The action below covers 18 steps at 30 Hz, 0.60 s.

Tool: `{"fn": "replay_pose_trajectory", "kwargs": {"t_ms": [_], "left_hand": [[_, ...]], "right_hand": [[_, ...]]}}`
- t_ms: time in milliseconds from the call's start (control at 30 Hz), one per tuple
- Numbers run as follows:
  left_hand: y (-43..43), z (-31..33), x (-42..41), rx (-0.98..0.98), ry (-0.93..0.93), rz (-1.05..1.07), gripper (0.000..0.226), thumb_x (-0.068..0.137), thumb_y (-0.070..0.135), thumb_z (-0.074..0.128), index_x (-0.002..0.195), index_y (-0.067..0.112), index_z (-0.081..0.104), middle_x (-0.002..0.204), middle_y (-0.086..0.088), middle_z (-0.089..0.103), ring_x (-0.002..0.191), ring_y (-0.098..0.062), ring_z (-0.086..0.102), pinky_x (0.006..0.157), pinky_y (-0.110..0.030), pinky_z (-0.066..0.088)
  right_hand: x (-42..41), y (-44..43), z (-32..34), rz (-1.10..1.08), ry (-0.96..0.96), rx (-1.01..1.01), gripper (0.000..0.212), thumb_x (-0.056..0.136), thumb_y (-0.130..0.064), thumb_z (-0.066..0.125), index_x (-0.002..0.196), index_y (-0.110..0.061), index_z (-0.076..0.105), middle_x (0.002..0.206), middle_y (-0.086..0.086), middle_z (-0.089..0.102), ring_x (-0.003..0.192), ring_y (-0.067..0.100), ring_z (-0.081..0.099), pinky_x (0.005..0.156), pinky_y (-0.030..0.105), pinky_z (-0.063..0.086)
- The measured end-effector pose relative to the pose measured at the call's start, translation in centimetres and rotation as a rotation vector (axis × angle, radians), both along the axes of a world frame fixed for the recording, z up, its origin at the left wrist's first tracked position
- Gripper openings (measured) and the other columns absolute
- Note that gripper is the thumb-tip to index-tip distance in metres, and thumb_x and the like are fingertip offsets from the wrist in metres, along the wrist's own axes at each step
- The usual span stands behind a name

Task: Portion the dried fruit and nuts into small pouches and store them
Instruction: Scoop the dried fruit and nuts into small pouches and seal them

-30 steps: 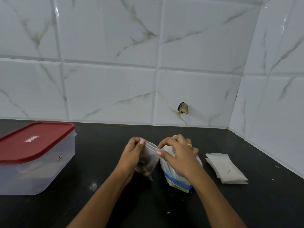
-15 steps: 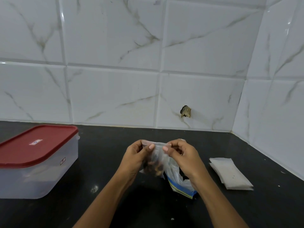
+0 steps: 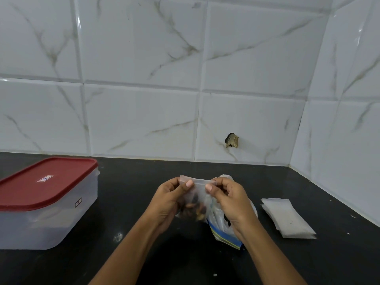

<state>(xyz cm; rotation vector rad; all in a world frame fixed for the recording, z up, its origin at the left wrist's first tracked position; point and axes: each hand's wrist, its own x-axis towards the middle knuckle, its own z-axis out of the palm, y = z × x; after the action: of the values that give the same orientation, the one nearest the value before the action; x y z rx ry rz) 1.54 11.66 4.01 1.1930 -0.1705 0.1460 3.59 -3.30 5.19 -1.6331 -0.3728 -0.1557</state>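
Note:
A small clear pouch (image 3: 197,194) with dark dried fruit and nuts in its bottom hangs upright above the black counter. My left hand (image 3: 170,199) pinches its top strip at the left end, and my right hand (image 3: 230,199) pinches the same strip at the right end. Behind and below my right hand lies the larger plastic bag (image 3: 223,229) with a blue and yellow band, partly hidden by the hand. A stack of empty flat pouches (image 3: 287,217) lies on the counter to the right.
A clear storage box with a red lid (image 3: 44,186), shut, stands at the left on the black counter (image 3: 131,182). White marble-look tiled walls meet in a corner at the back right. A chipped hole (image 3: 232,140) marks the back wall.
My right hand left the large bag and came up to the small pouch's top edge. Both hands raised the pouch and turned it upright, its top strip now stretched between my thumbs.

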Motion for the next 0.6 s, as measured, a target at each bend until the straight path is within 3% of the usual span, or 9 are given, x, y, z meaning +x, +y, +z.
{"fn": "replay_pose_trajectory", "kwargs": {"t_ms": [100, 167, 300, 433, 600], "left_hand": [[-0.1, -0.1, 0.0, -0.065, 0.016, 0.012, 0.015, 0.083, 0.017, 0.055, 0.085, 0.003, 0.060, 0.073, -0.008, 0.066, 0.065, -0.016, 0.065, 0.054, -0.028, 0.054], [-0.4, -0.1, 0.1, -0.048, -0.010, 0.090, 0.013, 0.088, 0.013, 0.053, 0.078, 0.006, 0.058, 0.070, -0.006, 0.064, 0.064, -0.016, 0.062, 0.053, -0.026, 0.054], [-0.6, -0.3, 0.0, 0.016, -0.069, 0.128, 0.016, 0.085, 0.014, 0.055, 0.070, 0.009, 0.056, 0.066, -0.002, 0.063, 0.062, -0.013, 0.061, 0.052, -0.026, 0.051], [-0.5, -0.5, 0.0, 0.146, -0.094, 0.173, 0.015, 0.084, 0.018, 0.057, 0.071, 0.011, 0.058, 0.070, -0.003, 0.064, 0.068, -0.014, 0.063, 0.059, -0.026, 0.053], [-0.5, -2.0, -0.9, 0.489, -0.126, 0.337, 0.035, 0.097, 0.031, 0.039, 0.088, 0.003, 0.057, 0.081, -0.009, 0.064, 0.074, -0.018, 0.062, 0.065, -0.029, 0.051]], "right_hand": [[0.1, 0.0, -0.1, -0.019, -0.021, 0.006, 0.005, 0.087, -0.011, 0.061, 0.085, -0.015, 0.064, 0.083, -0.007, 0.063, 0.083, 0.010, 0.059, 0.074, 0.019, 0.047], [-0.1, 0.0, 0.0, 0.027, -0.024, 0.006, 0.005, 0.085, -0.014, 0.065, 0.090, -0.014, 0.065, 0.082, -0.007, 0.063, 0.080, 0.005, 0.059, 0.068, 0.014, 0.046], [-0.3, 0.1, 0.2, 0.012, -0.056, -0.032, 0.005, 0.083, -0.012, 0.066, 0.080, -0.015, 0.065, 0.077, -0.005, 0.063, 0.079, 0.010, 0.060, 0.072, 0.019, 0.049], [-0.3, 0.5, -0.1, -0.075, -0.118, -0.195, 0.024, 0.091, -0.006, 0.053, 0.073, -0.020, 0.059, 0.074, -0.007, 0.059, 0.078, 0.008, 0.056, 0.072, 0.016, 0.046], [-1.4, 2.0, -0.1, -0.160, -0.200, -0.204, 0.021, 0.091, -0.005, 0.052, 0.077, -0.018, 0.059, 0.074, -0.012, 0.059, 0.074, 0.002, 0.056, 0.063, 0.007, 0.044]]}}
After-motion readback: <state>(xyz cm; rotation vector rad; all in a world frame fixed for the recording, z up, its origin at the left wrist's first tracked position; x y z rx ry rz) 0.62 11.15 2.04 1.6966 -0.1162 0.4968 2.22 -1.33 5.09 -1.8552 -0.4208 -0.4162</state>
